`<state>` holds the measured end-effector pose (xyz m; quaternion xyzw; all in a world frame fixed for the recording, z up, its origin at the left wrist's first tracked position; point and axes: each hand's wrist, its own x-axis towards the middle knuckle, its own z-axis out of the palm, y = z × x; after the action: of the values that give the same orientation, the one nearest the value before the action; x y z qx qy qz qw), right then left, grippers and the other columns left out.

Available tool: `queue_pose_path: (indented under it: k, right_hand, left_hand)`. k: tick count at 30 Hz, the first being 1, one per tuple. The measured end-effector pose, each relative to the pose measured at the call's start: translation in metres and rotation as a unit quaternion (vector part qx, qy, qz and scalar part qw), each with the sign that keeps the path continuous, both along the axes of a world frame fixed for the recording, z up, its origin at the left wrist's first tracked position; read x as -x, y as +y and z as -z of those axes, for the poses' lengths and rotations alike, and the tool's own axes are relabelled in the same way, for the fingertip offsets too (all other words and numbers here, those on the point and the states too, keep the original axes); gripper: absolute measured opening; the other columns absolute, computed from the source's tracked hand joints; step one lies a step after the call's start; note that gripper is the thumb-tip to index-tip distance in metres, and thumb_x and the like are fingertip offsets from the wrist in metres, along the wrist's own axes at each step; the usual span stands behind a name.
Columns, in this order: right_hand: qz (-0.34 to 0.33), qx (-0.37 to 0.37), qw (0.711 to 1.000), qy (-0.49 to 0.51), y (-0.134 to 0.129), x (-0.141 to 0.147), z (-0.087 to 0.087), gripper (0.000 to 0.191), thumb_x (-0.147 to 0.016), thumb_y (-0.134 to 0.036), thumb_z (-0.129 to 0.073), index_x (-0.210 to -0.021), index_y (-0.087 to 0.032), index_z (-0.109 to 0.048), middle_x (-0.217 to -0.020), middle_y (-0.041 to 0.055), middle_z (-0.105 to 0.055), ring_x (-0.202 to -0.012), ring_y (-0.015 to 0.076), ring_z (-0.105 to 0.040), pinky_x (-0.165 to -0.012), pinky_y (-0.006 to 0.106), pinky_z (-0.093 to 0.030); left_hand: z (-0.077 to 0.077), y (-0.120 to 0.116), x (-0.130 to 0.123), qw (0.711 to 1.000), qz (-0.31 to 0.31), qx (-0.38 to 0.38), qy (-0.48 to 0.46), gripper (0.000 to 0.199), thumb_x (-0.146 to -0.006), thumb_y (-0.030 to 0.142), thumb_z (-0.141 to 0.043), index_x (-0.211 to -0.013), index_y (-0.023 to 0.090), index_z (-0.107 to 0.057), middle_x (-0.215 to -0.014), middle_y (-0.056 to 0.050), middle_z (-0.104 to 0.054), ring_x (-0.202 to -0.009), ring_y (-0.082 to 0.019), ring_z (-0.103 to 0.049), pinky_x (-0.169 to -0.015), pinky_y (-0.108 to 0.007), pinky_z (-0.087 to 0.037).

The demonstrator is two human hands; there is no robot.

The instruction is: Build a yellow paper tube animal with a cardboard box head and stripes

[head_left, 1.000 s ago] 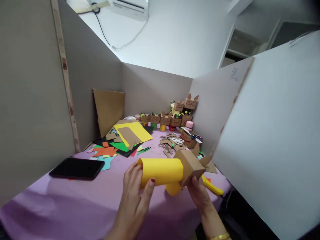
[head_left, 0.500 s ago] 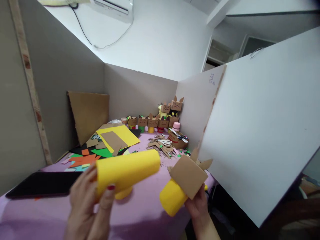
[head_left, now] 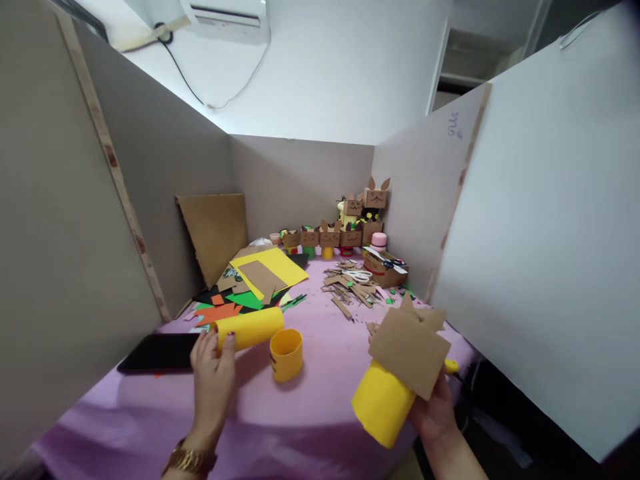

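My left hand [head_left: 213,360] is closed around the near left end of a long yellow paper tube [head_left: 257,328], low over the table; whether the tube rests on it I cannot tell. Just right of the tube a short yellow ring [head_left: 287,363] with dark marks stands on the purple cloth. At the right, my right hand [head_left: 434,410] grips a cardboard animal figure [head_left: 410,350] from behind. Its boxy brown head has pointed ears, and a yellow tube body [head_left: 383,403] tilts down to the left. Most of the right fingers are hidden behind the head.
A black tablet-like slab [head_left: 160,353] lies at the left. Behind are coloured sheets [head_left: 270,270], cardboard scraps [head_left: 350,287] with white scissors [head_left: 358,275], a tool box [head_left: 385,270] and several finished animal figures [head_left: 330,237]. Grey partitions [head_left: 300,167] enclose the table.
My left hand has moved the yellow tube away from the camera and lower, uncovering the short yellow ring. The view has shifted; my right hand still holds the figure.
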<state>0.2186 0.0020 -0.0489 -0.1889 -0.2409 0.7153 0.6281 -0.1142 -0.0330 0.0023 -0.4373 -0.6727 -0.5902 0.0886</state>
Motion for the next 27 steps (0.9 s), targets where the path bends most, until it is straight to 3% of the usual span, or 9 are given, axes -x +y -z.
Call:
queue_pose_path:
  k: [4, 7, 10, 14, 19, 24, 27]
  right_hand:
    - [-0.017, 0.018, 1.0, -0.002, -0.004, 0.005, -0.004, 0.057, -0.061, -0.078, -0.058, -0.087, -0.03, -0.075, -0.095, 0.0065, -0.078, -0.106, 0.037, -0.062, -0.105, 0.061, -0.027]
    - [-0.02, 0.018, 1.0, -0.005, -0.007, 0.008, -0.005, 0.057, -0.065, -0.077, -0.057, -0.093, -0.03, -0.074, -0.101, 0.0067, -0.077, -0.113, 0.0366, -0.058, -0.106, 0.062, -0.025]
    - [-0.025, 0.025, 0.999, -0.011, -0.009, 0.009, -0.004, 0.054, -0.063, -0.076, -0.059, -0.088, -0.031, -0.074, -0.102, 0.0065, -0.077, -0.115, 0.0361, -0.056, -0.108, 0.061, -0.021]
    - [-0.041, 0.039, 0.998, 0.004, -0.012, 0.007, 0.002, 0.05, -0.063, -0.071, -0.064, -0.091, -0.031, -0.074, -0.099, 0.006, -0.077, -0.103, 0.0347, -0.063, -0.108, 0.061, -0.019]
    - [-0.021, 0.07, 0.997, 0.012, -0.012, 0.002, 0.013, 0.047, -0.064, -0.068, -0.067, -0.093, -0.032, -0.074, -0.083, 0.005, -0.079, -0.087, 0.0349, -0.067, -0.105, 0.064, -0.025]
    - [-0.004, 0.094, 0.995, 0.017, -0.014, 0.002, 0.017, 0.045, -0.06, -0.068, -0.069, -0.086, -0.032, -0.075, -0.083, 0.0055, -0.079, -0.088, 0.035, -0.067, -0.106, 0.062, -0.022]
    - [0.005, 0.127, 0.992, 0.023, -0.016, 0.004, 0.018, 0.042, -0.058, -0.067, -0.071, -0.082, -0.032, -0.075, -0.08, 0.0048, -0.08, -0.082, 0.0338, -0.068, -0.105, 0.063, -0.023]
  left_hand:
    - [-0.03, -0.003, -0.004, 0.984, -0.014, 0.066, 0.163, 0.032, -0.084, 0.04, -0.04, -0.083, 0.018, -0.063, -0.121, -0.019, -0.059, -0.13, -0.038, -0.033, -0.103, -0.062, -0.022]
    - [-0.059, -0.003, -0.007, 0.958, 0.007, 0.119, 0.261, 0.028, -0.086, 0.031, -0.04, -0.085, 0.019, -0.065, -0.119, -0.017, -0.062, -0.128, -0.037, -0.038, -0.101, -0.068, -0.012]
    - [-0.076, 0.002, -0.01, 0.933, 0.023, 0.164, 0.32, 0.025, -0.085, 0.025, -0.042, -0.084, 0.02, -0.066, -0.114, -0.016, -0.065, -0.124, -0.038, -0.043, -0.098, -0.072, -0.011]
    - [-0.075, 0.008, -0.013, 0.917, 0.046, 0.196, 0.344, 0.021, -0.081, 0.019, -0.045, -0.076, 0.022, -0.065, -0.106, -0.013, -0.068, -0.121, -0.036, -0.046, -0.098, -0.072, -0.014]
    - [-0.067, 0.003, -0.008, 0.93, 0.073, 0.187, 0.309, 0.013, -0.081, 0.026, -0.053, -0.084, 0.023, -0.065, -0.112, -0.012, -0.067, -0.12, -0.036, -0.047, -0.1, -0.068, -0.019]
    - [-0.067, -0.021, -0.004, 0.974, 0.032, 0.091, 0.205, 0.03, -0.088, 0.036, -0.044, -0.107, 0.018, -0.057, -0.126, -0.017, -0.055, -0.124, -0.032, -0.044, -0.103, -0.054, -0.03]
    - [-0.061, -0.044, -0.026, 0.99, 0.036, 0.02, 0.137, 0.032, -0.091, 0.039, -0.039, -0.113, 0.018, -0.051, -0.126, -0.015, -0.053, -0.123, -0.025, -0.045, -0.105, -0.044, -0.033]
